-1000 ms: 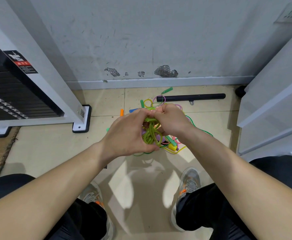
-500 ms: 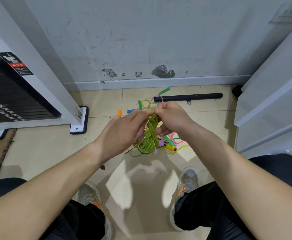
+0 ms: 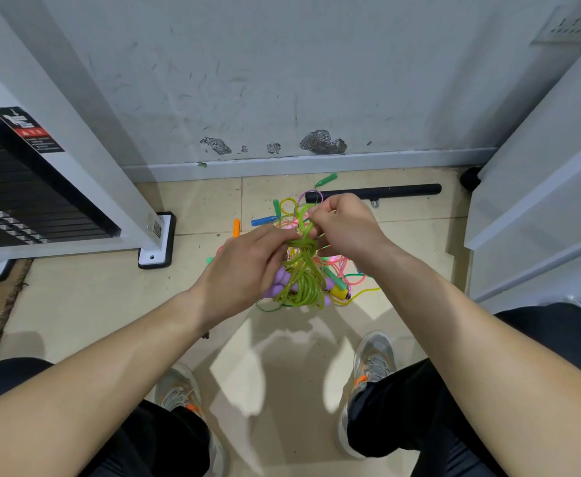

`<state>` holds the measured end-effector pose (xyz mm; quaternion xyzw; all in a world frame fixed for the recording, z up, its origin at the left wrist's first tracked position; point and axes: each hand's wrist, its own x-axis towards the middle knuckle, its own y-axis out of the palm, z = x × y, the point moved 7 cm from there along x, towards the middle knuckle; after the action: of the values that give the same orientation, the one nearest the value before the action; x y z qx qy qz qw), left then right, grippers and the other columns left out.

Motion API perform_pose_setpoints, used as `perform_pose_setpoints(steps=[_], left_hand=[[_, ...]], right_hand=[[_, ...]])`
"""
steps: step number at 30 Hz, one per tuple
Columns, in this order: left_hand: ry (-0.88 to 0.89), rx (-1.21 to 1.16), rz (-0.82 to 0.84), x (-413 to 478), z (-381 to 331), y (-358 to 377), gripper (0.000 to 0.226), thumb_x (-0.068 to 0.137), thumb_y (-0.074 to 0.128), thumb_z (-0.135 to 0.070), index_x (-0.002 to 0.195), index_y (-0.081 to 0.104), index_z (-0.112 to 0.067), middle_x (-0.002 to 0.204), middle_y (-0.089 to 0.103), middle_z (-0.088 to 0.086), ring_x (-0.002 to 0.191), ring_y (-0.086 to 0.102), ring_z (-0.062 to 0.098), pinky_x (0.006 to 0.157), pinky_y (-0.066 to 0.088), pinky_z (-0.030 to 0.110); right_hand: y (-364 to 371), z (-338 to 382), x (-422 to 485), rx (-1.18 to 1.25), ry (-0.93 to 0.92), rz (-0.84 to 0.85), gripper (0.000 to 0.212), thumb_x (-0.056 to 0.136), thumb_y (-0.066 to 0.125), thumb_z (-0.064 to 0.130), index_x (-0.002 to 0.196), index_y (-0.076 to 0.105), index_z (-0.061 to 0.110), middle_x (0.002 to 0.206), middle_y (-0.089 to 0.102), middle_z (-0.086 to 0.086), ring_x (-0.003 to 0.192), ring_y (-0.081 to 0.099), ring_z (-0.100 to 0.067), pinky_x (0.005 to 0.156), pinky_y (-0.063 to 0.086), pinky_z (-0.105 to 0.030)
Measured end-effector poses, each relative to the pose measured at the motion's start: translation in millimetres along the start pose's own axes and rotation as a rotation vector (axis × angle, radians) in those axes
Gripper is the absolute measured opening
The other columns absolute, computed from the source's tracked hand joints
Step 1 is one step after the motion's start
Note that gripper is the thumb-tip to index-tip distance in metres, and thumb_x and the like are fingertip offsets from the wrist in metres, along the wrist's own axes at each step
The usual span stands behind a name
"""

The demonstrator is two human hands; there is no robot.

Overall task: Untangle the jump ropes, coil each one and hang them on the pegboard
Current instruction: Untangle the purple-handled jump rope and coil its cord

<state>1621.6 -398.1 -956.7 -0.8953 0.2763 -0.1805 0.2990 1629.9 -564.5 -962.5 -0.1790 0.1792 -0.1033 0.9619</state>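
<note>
A yellow-green jump rope hangs as a coil between my hands, with a wrap knotted round its upper part. My left hand grips the coil at the knot and holds purple handles under its palm. My right hand pinches a loop of the same rope above the knot. Under my hands lies a tangle of pink, yellow and green ropes on the tiled floor, with green, blue and orange handles sticking out. No pegboard is in view.
A black bar lies by the wall's skirting. A weight-stack machine with a white frame stands at the left, its foot on the floor. A white cabinet is at the right. My shoes stand below the pile.
My right hand has lifted a loop of the yellow-green rope up and away from the knot. The coil now hangs longer below my left hand, showing the purple handles.
</note>
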Motion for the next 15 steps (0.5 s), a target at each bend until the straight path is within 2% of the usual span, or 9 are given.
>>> perform_pose_setpoints(steps=[2, 4, 7, 10, 13, 15], left_hand=[[0.059, 0.073, 0.004, -0.8, 1.9, 2.0, 0.029, 0.100, 0.045, -0.013, 0.118, 0.063, -0.026, 0.090, 0.053, -0.022, 0.078, 0.065, 0.008, 0.058, 0.060, 0.028], [0.076, 0.075, 0.036, -0.9, 3.9, 3.0, 0.030, 0.097, 0.044, -0.015, 0.118, 0.064, -0.022, 0.093, 0.053, -0.026, 0.081, 0.064, 0.010, 0.062, 0.061, 0.030], [0.169, 0.123, 0.071, -2.2, -2.8, 1.4, 0.035, 0.090, 0.045, -0.014, 0.116, 0.066, -0.023, 0.091, 0.053, -0.019, 0.078, 0.061, 0.010, 0.066, 0.059, 0.031], [0.227, 0.174, 0.132, -4.3, -4.9, 2.9, 0.032, 0.090, 0.044, -0.028, 0.117, 0.062, -0.031, 0.096, 0.053, -0.016, 0.082, 0.061, 0.012, 0.069, 0.059, 0.036], [0.287, 0.329, 0.159, -6.9, -3.9, 5.8, 0.039, 0.091, 0.041, -0.027, 0.120, 0.066, -0.028, 0.108, 0.060, -0.011, 0.087, 0.062, 0.015, 0.069, 0.057, 0.037], [0.288, 0.396, 0.170, -8.5, -3.7, 8.1, 0.041, 0.093, 0.039, -0.031, 0.125, 0.065, -0.026, 0.112, 0.061, -0.009, 0.089, 0.063, 0.017, 0.069, 0.055, 0.035]], right_hand=[[-2.1, -0.5, -0.1, 0.041, 0.002, -0.029, 0.027, 0.099, 0.055, 0.021, 0.075, 0.059, 0.010, 0.058, 0.065, -0.004, 0.052, 0.059, -0.020, 0.055, 0.055, -0.032], [-2.5, -2.5, -0.7, 0.067, 0.013, -0.051, 0.024, 0.100, 0.054, 0.021, 0.081, 0.059, 0.008, 0.055, 0.063, -0.004, 0.048, 0.059, -0.018, 0.052, 0.054, -0.030], [-2.9, -6.8, 0.1, 0.130, 0.041, -0.075, 0.024, 0.101, 0.053, 0.022, 0.083, 0.058, 0.008, 0.063, 0.065, -0.014, 0.050, 0.061, -0.021, 0.052, 0.056, -0.033], [-0.5, -12.3, 0.8, 0.171, 0.071, -0.059, 0.027, 0.102, 0.051, 0.023, 0.078, 0.057, 0.010, 0.077, 0.071, -0.026, 0.052, 0.062, -0.025, 0.053, 0.055, -0.032], [-1.8, -15.7, -0.4, 0.233, 0.096, -0.097, 0.028, 0.102, 0.051, 0.020, 0.077, 0.055, 0.008, 0.069, 0.067, -0.018, 0.049, 0.058, -0.023, 0.049, 0.053, -0.030], [-5.7, -14.7, 0.6, 0.268, 0.080, -0.141, 0.027, 0.101, 0.052, 0.019, 0.076, 0.055, 0.008, 0.061, 0.061, -0.009, 0.047, 0.056, -0.020, 0.052, 0.053, -0.034]])
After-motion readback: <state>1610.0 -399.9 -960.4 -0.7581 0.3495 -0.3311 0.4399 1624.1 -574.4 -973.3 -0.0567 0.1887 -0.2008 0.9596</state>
